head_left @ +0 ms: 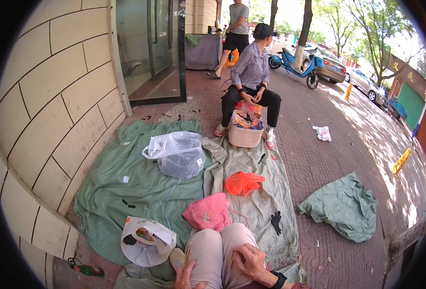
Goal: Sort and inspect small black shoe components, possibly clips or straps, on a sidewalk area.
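Note:
My right hand [251, 261] lies on my right thigh, fingers loosely bent and apart, holding nothing; a black band [279, 279] circles that wrist. Beside my left thigh, my left hand [186, 276] is partly cut off by the lower edge; its visible fingers are extended with nothing seen in them. Just beyond my knees is a pink checked cloth bag [208, 212]. A white carrier bag [145, 250] with things inside stands to the left. On the right lies a black glove [276, 222], with a red plastic bag [243, 183] farther off.
Green sheets [145, 207] cover the paving, with a translucent plastic bag [180, 159] on them. A seated person [251, 72] faces me behind a fabric-sided box [245, 136]. Crumpled green cloth [343, 207] lies right, a green bottle [87, 269] lower left. Another person [238, 29] is farther back.

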Motion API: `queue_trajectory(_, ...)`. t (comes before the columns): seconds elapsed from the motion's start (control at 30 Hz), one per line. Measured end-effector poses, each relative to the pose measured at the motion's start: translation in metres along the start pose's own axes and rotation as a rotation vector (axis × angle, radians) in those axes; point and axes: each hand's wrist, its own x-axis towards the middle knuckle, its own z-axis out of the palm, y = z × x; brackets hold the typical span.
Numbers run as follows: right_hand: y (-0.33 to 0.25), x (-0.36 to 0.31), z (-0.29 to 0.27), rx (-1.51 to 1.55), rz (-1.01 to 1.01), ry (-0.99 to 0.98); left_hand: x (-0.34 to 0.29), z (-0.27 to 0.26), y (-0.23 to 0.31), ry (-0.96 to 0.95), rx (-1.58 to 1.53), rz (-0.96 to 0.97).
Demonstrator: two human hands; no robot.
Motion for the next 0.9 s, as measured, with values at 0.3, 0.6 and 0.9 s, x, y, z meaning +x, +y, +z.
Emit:
queue_trajectory(0.3, 0.0034, 0.0020, 0.0023, 0.012, -0.003, 0.003, 0.0037, -0.0019, 0.0018, -0.009, -0.007, -0.017)
queue_trajectory(0.6, 0.0043, 0.0013, 0.0027, 0.009, -0.005, 0.004, 0.0038, -0.0038, 0.0050, -0.011, -0.007, -0.010)
queue_trajectory(0.9, 0.0050, 0.0009, 0.0027, 0.005, -0.006, -0.002, 0.0016, -0.0010, 0.0019, -0.002, 0.015, -0.009)
